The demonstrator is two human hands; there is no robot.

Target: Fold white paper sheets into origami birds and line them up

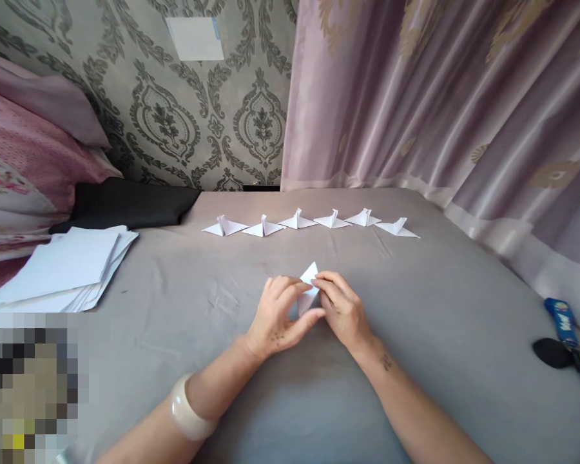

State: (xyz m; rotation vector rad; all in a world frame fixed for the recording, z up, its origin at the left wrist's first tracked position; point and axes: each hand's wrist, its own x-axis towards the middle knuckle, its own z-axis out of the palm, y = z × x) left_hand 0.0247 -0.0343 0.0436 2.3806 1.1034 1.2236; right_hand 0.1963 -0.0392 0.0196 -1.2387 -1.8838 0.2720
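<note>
Between my two hands is a small piece of folded white paper point(307, 301), pointed at its top. My left hand point(281, 310) curves around its left side, thumb and fingers closed on it. My right hand point(342, 308) pinches its right edge with the fingertips. Part of the paper is hidden behind the fingers. Beyond my hands, several folded white paper figures stand in a row, among them one at the left end point(225, 226) and one at the right end point(399, 228). Each has spread flat points and an upright middle.
A stack of white sheets point(62, 267) lies at the left, beside a black cloth-like item point(130, 203). At the far right edge are a blue object point(562, 320) and a black oval item point(552, 353). Grey fabric point(439, 361) covers the surface; a curtain point(367, 96) hangs behind.
</note>
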